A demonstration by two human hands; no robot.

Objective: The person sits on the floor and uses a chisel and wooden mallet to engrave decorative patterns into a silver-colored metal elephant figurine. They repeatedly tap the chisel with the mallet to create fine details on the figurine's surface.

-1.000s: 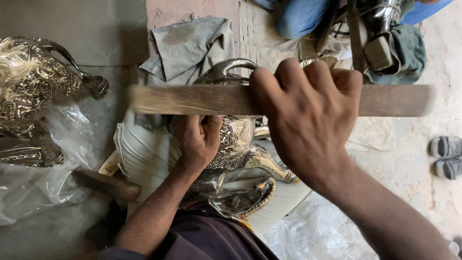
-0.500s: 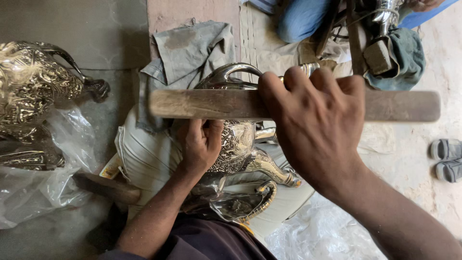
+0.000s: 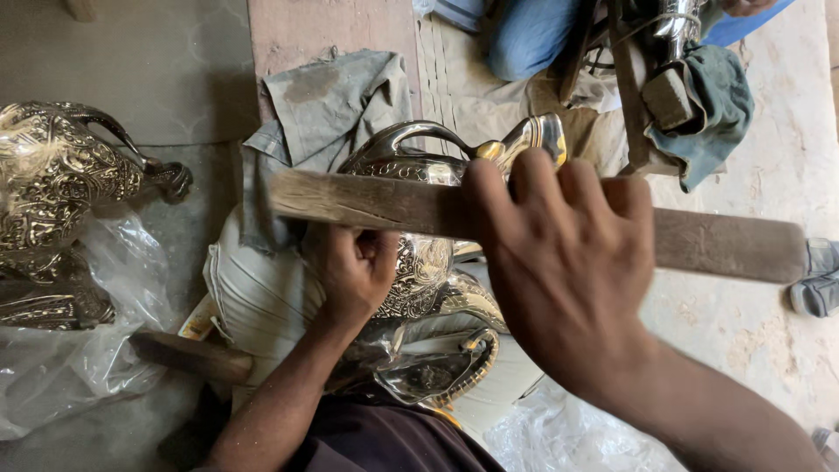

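Note:
My right hand grips a long wooden stick held level across the view, above an ornate engraved silver vessel with a curved handle and spout. My left hand is closed on the vessel's body, pressing it onto a padded white cushion. The stick hides part of the vessel's upper side.
Another embossed silver piece lies at the left on clear plastic wrap. A grey cloth lies behind the vessel. A wooden handle lies by the cushion. Another person in blue trousers works at the top, near a teal rag.
The stick and my right hand have shifted right and slightly down across the vessel. My left hand keeps its hold on the vessel.

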